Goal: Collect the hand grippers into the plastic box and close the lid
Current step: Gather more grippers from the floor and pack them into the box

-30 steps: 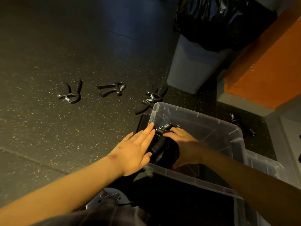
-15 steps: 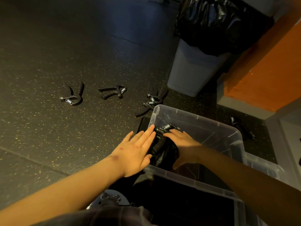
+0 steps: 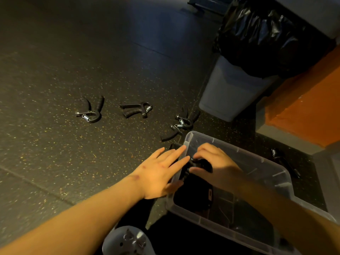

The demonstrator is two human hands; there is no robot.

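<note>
A clear plastic box (image 3: 267,163) stands open on the dark floor at the lower right. My right hand (image 3: 217,164) is inside it, fingers curled around a black hand gripper (image 3: 201,165) near the box's left wall. My left hand (image 3: 161,172) lies flat with fingers spread against the outside of that wall. Three black hand grippers lie on the floor beyond: one at the left (image 3: 92,111), one in the middle (image 3: 136,110), one just behind the box (image 3: 181,124). Another gripper (image 3: 284,161) lies right of the box.
A grey bin (image 3: 228,92) with a black bag (image 3: 266,37) stands behind the box. An orange block with a grey base (image 3: 303,111) is at the right. A white round object (image 3: 128,240) sits near the bottom edge. Dark things fill the box's bottom.
My right hand has moved up toward the box's far left corner and closed around the gripper. My left hand slid slightly forward along the box's wall.
</note>
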